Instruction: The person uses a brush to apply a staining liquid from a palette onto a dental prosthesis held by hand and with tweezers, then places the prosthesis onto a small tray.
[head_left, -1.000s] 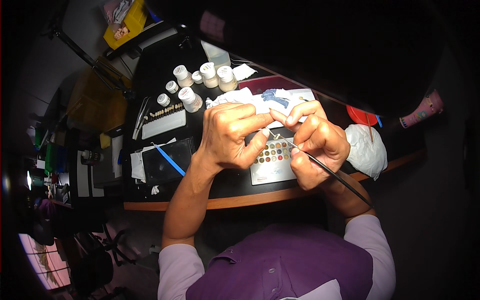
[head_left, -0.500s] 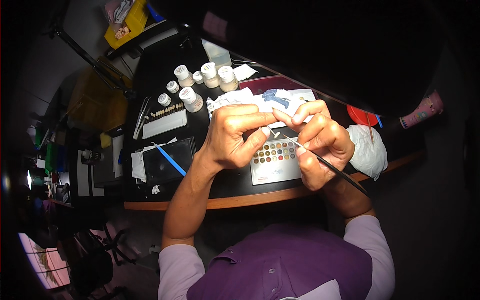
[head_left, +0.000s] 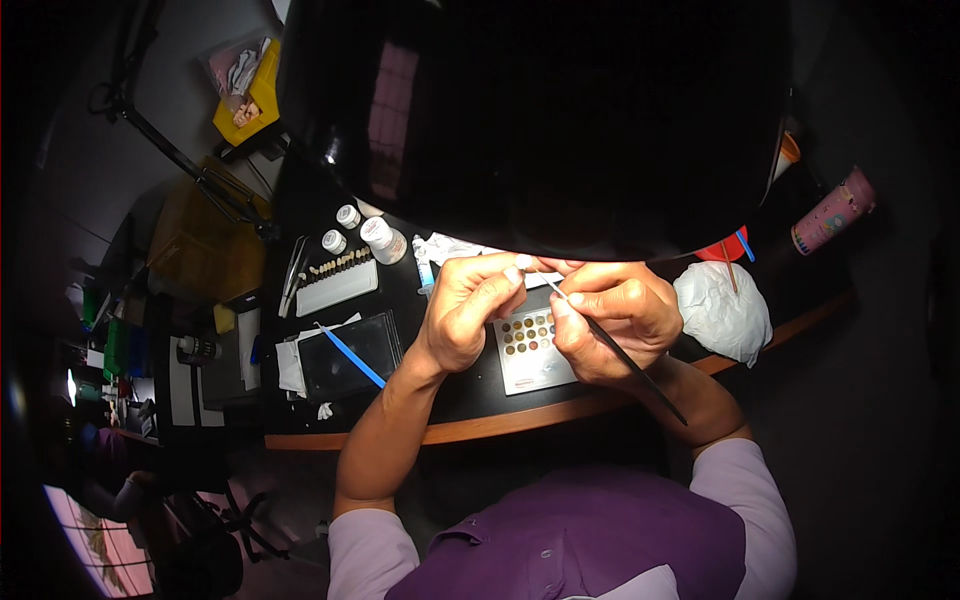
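Observation:
My left hand (head_left: 465,312) pinches a small white tooth-like piece (head_left: 523,262) between thumb and forefinger; its exact form is too small to make out. A thin brush with a black handle (head_left: 632,366) is gripped in my right hand (head_left: 622,312), its tip pointing at the piece. The fingertips of both hands are close together. Below them lies a white palette (head_left: 532,375) with rows of round coloured wells, partly covered by my right hand. A dark lamp or lens hood (head_left: 560,130) hides the far side of the table.
Left of my hands are a tooth shade guide (head_left: 338,287), tweezers (head_left: 294,275), white-lidded jars (head_left: 382,240) and a blue stick (head_left: 352,356) on a dark case (head_left: 335,375). To the right are crumpled white paper (head_left: 722,312), a red dish (head_left: 722,247) and a pink cylinder (head_left: 833,212).
The dark hood now covers much more of the view, hiding several jars and the blue cloth. My hands have drawn closer together, and the brush tip is nearer the left fingertips.

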